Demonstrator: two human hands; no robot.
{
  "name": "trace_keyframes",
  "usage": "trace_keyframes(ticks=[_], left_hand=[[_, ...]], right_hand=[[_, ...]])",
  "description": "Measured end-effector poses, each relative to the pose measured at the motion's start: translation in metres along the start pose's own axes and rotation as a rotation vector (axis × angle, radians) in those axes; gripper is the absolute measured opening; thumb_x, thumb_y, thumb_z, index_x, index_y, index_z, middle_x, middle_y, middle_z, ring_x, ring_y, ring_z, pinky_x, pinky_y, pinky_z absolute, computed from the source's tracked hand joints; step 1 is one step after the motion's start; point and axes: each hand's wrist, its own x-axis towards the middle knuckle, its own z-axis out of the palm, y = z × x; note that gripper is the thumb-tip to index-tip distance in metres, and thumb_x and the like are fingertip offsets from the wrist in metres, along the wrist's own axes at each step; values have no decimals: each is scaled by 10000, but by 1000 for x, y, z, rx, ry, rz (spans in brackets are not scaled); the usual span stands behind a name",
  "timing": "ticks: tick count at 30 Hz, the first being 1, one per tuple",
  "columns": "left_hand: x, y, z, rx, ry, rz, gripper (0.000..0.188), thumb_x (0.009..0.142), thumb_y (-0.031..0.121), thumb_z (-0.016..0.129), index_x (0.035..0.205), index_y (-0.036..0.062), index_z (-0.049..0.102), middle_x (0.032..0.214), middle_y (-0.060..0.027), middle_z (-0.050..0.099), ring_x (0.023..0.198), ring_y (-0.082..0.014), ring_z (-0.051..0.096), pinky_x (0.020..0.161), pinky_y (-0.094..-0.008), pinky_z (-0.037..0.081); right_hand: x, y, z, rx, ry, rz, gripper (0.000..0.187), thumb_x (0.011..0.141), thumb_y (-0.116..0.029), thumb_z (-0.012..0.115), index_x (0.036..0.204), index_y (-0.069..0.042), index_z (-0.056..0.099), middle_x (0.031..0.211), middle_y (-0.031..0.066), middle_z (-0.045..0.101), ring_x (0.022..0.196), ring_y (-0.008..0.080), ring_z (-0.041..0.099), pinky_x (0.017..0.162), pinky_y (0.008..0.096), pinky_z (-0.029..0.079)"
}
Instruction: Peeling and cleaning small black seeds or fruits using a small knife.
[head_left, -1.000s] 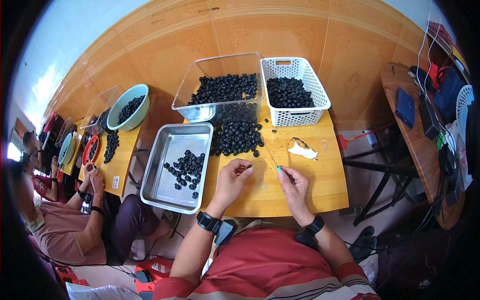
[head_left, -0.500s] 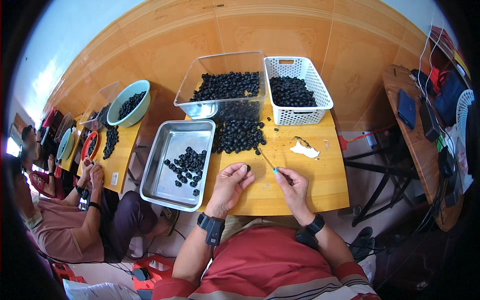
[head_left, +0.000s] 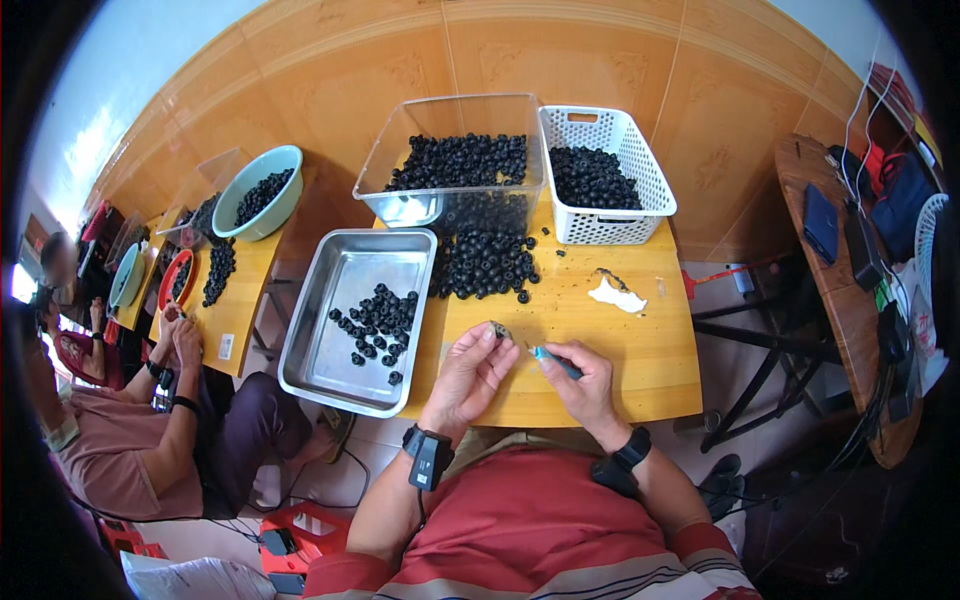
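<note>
Above the near edge of the wooden table, my left hand pinches a small dark round piece between thumb and fingertips. My right hand is closed round the blue handle of a thin-tipped hand tool. The tool's slim tip points toward the held piece; whether they touch I cannot tell. Just beyond my hands lies a pile of black round pieces, several showing a hole. To the left, a metal tray holds more of them.
Behind the pile stand a clear plastic bin and a white perforated basket, both with black pieces. A white scrap lies on the right. At left, another person works at a table with a green basin. A brown side table stands right.
My right hand has turned, so the tool's handle now shows and its tip points at the left hand. The left hand has lifted and tilted its piece slightly. The view shifted a little.
</note>
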Motion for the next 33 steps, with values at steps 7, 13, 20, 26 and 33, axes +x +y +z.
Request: trace_keyframes(ticks=[7,13,20,26,33], left_hand=[[-2,-1,-5,-1,-59,-6,106,1008,125,607,1095,67,626,1035,-43,691,977,-157,682,928,-318,591],[-4,-1,-8,-32,-57,-4,112,1005,119,611,1102,67,627,1044,-43,687,979,-158,679,929,-318,591],[-5,1,-11,-74,-48,1,119,1010,83,592,1116,73,645,1032,-47,707,978,-165,685,936,-341,591],[-6,1,-11,-62,-44,17,120,1010,79,590,1116,72,646,1042,-52,704,981,-170,686,942,-349,592],[-5,-1,-16,-58,-100,48,157,1006,90,595,1161,84,616,1105,-46,682,1037,-178,667,954,-340,582]], right_hand=[[1,-5,4,-50,-18,-39,248,906,-163,756,1023,51,712,821,119,682,712,167,645,637,284,494],[1,-3,7,-36,-10,-67,249,890,-147,773,1032,49,714,838,132,697,720,179,662,644,288,509],[3,-7,8,-61,-26,-76,249,882,-142,782,1033,48,722,841,128,702,722,171,664,640,276,513],[3,-4,9,-41,-28,-99,248,879,-127,783,1036,53,718,845,132,703,726,170,665,644,277,517],[2,-2,8,-15,-11,-110,246,875,-110,784,1050,50,716,876,131,713,762,171,679,669,272,528]])
